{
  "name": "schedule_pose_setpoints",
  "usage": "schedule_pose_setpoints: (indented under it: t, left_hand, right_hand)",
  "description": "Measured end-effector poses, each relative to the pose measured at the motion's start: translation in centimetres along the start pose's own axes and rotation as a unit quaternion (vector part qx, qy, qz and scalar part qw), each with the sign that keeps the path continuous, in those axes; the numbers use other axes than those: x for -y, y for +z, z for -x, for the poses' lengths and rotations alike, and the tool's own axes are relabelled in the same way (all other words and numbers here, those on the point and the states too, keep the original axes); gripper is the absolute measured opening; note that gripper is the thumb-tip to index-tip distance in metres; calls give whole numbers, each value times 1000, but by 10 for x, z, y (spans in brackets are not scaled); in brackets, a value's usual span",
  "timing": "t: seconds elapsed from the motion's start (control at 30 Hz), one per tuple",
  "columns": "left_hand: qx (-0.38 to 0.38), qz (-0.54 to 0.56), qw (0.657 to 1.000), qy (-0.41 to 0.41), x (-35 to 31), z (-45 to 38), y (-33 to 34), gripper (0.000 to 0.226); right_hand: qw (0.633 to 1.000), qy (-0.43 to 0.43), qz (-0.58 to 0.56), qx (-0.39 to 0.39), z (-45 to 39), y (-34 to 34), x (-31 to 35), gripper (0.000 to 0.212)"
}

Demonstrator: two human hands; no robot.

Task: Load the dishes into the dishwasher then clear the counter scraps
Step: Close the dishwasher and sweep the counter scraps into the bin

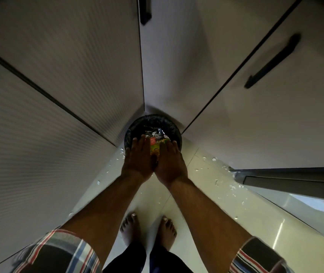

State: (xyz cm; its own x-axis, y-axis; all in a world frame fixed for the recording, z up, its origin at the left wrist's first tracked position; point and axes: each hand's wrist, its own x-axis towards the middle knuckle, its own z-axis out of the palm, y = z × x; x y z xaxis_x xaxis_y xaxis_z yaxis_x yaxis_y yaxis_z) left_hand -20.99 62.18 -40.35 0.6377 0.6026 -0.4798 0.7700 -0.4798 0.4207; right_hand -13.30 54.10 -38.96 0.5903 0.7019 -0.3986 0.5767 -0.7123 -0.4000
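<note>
A: What's w/ the scraps?
B: Crumpled snack wrapper point(158, 143), black top w/ white lettering, yellow-green lower part, sits over the bin's mouth, pressed between two flat hands.
A: And the bin?
B: Round black bin point(153, 123), dark liner, upright on the floor in the cabinet corner, just beyond the wrapper.

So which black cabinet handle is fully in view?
The right-hand handle, a slanted bar on the right door. The other handle, top centre, is cut off by the frame edge.
</note>
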Motion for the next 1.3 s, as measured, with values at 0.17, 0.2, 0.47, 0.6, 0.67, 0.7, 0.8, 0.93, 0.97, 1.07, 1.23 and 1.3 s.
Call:
schedule_pose_setpoints:
  t: [0.17, 0.2, 0.47, 0.6, 0.67, 0.7, 0.8, 0.93, 0.97, 1.07, 1.23, 1.3]
  left_hand:
    - [-40, -25, 998, 38, -49, 56, -91, 82]
    - [-48, -21, 998, 47, -59, 67, -110, 78]
    - [-92, -24, 990, 107, -129, 136, -237, 66]
    - [-109, -29, 983, 145, -164, 155, -282, 66]
    - [-115, -17, 979, 166, -181, 156, -296, 66]
    - [-115, -9, 977, 177, -190, 155, -301, 66]
    - [-111, -8, 971, 211, -218, 152, -312, 66]
    - [-93, -23, 965, 243, -256, 139, -316, 66]
    - [-90, -22, 964, 248, -264, 136, -315, 66]
    - [-79, -25, 963, 256, -291, 122, -310, 63]
    - [-80, -61, 968, 229, -319, 94, -303, 57]
    - [-84, -72, 972, 207, -324, 82, -305, 57]
  right_hand:
    - [998, 30, 29, 52, 41, -99, 50, 85]
    - [999, 21, 31, 32, 51, -119, 59, 87]
    - [997, -4, 50, -63, 119, -255, 125, 71]
    - [990, 10, 13, -141, 139, -302, 135, 61]
    - [984, 23, -5, -174, 142, -322, 132, 59]
    - [982, 29, -12, -186, 145, -332, 128, 60]
    - [973, 56, -45, -218, 152, -361, 107, 65]
    - [952, 118, -49, -277, 154, -396, 63, 69]
    - [947, 135, -56, -286, 152, -403, 52, 69]
    - [932, 178, -71, -308, 138, -423, 18, 70]
    - [932, 189, -102, -292, 101, -438, -9, 72]
    - [934, 187, -108, -284, 85, -439, -5, 70]
